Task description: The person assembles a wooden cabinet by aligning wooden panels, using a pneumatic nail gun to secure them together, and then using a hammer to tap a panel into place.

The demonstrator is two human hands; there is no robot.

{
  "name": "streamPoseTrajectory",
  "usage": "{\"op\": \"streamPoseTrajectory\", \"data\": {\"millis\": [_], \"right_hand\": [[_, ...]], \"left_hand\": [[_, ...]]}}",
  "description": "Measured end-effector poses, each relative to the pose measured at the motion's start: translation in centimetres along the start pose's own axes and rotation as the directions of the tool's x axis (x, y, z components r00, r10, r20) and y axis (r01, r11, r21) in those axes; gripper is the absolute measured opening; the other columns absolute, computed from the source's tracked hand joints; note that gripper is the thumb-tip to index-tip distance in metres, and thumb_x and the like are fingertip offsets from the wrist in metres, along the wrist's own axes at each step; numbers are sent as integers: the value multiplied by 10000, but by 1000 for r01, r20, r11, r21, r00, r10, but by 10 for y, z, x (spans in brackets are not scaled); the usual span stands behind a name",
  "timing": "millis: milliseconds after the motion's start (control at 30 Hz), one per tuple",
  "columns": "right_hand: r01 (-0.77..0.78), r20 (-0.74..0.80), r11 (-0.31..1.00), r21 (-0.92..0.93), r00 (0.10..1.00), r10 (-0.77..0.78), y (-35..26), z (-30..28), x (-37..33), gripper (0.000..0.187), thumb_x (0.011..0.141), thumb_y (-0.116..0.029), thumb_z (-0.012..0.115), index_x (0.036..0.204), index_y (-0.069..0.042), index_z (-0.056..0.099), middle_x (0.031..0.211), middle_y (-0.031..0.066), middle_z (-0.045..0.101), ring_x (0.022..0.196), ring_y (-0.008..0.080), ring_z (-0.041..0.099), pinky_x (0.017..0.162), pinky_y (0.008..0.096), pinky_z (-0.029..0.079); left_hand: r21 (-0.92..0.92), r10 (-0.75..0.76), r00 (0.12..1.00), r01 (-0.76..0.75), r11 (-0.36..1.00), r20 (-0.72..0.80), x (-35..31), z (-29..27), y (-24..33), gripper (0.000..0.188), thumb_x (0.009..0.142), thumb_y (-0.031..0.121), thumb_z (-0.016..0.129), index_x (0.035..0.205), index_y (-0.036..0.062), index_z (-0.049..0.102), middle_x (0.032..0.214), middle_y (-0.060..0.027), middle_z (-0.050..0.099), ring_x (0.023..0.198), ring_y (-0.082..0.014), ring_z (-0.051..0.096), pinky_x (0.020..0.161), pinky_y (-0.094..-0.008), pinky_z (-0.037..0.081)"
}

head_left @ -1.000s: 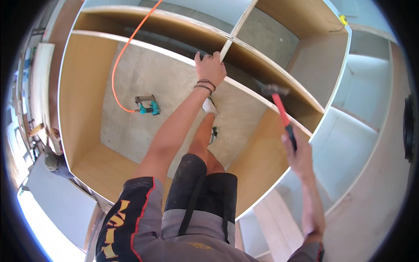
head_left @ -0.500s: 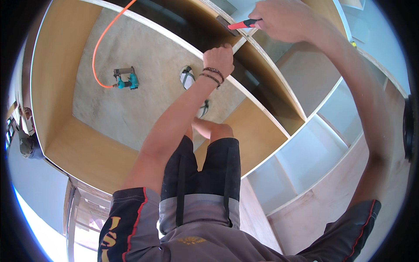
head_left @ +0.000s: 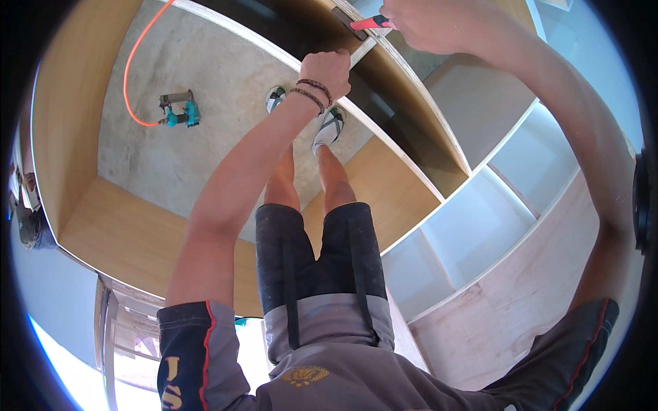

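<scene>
My right hand [head_left: 425,26] is closed round the red and black handle of a hammer [head_left: 370,23]. The dark hammer head rests at or just above the edge of a divider in the wooden cabinet frame [head_left: 404,61], close to where a cross-piece meets it; contact is hard to judge. To the left, my left hand [head_left: 325,72] is closed over the pale edge of a long panel [head_left: 384,133], its fingertips hidden from view. A dark, narrow compartment lies between that panel and the divider.
On the concrete floor inside the frame lies a teal and grey nail gun [head_left: 179,109], joined to an orange air hose [head_left: 126,79]. My sandalled feet stand on that floor. White-lined compartments [head_left: 480,222] run along the right. Another person [head_left: 29,222] is partly visible at the far left.
My foot nearer the right panel has stepped forward into fuller view. The view has shifted, so the nail gun and frame appear further left. Both hands keep their holds.
</scene>
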State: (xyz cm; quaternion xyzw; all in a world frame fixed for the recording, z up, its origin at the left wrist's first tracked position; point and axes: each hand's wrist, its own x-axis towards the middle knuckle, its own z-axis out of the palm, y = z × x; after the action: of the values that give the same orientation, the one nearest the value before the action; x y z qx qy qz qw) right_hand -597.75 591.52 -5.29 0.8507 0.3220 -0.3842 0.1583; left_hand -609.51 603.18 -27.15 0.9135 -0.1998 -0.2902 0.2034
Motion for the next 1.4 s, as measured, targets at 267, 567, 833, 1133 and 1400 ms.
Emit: {"op": "streamPoseTrajectory", "data": {"millis": [267, 567, 833, 1133, 1400], "right_hand": [[-30, -122, 999, 46, 992, 35, -2, 7, -19, 241, 858, -165, 632, 760, 34, 726, 770, 274, 707, 774, 452, 720, 708, 518, 575], [23, -117, 997, -68, 993, -31, 6, 10, -19, 303, 929, -234, 618, 829, 20, 750, 796, 266, 717, 812, 453, 722, 722, 520, 577], [74, -169, 996, 58, 984, -64, 6, 30, -32, 388, 978, -343, 620, 931, 9, 778, 918, 257, 743, 906, 439, 725, 796, 519, 576], [-35, -190, 998, 44, 981, 42, 4, 27, -28, 390, 971, -352, 637, 931, 8, 781, 929, 246, 747, 931, 445, 718, 813, 516, 574], [-45, -168, 999, 18, 985, 47, 4, 33, -22, 413, 980, -362, 630, 917, 20, 775, 916, 256, 741, 922, 450, 716, 807, 522, 571]], "left_hand": [[49, -2, 1000, 0, 999, 30, -1, 0, -3, 288, 831, 155, 624, 1092, 33, 636, 924, -199, 761, 904, -379, 752, 789, -500, 601], [88, -29, 999, 26, 996, 34, 1, -1, 1, 331, 835, 185, 618, 1134, 42, 612, 956, -209, 754, 937, -397, 739, 829, -526, 586], [128, -43, 998, 36, 991, 48, 2, 4, 1, 360, 849, 242, 631, 1161, 63, 607, 969, -195, 752, 946, -395, 734, 842, -526, 584], [177, -84, 993, 68, 982, 85, 2, 0, 4, 409, 897, 313, 654, 1221, 70, 595, 1066, -204, 747, 1023, -399, 723, 901, -528, 570], [168, -89, 993, 75, 983, 78, 1, -1, 5, 399, 901, 304, 638, 1219, 68, 592, 1085, -214, 742, 1042, -416, 711, 917, -534, 560]]}}
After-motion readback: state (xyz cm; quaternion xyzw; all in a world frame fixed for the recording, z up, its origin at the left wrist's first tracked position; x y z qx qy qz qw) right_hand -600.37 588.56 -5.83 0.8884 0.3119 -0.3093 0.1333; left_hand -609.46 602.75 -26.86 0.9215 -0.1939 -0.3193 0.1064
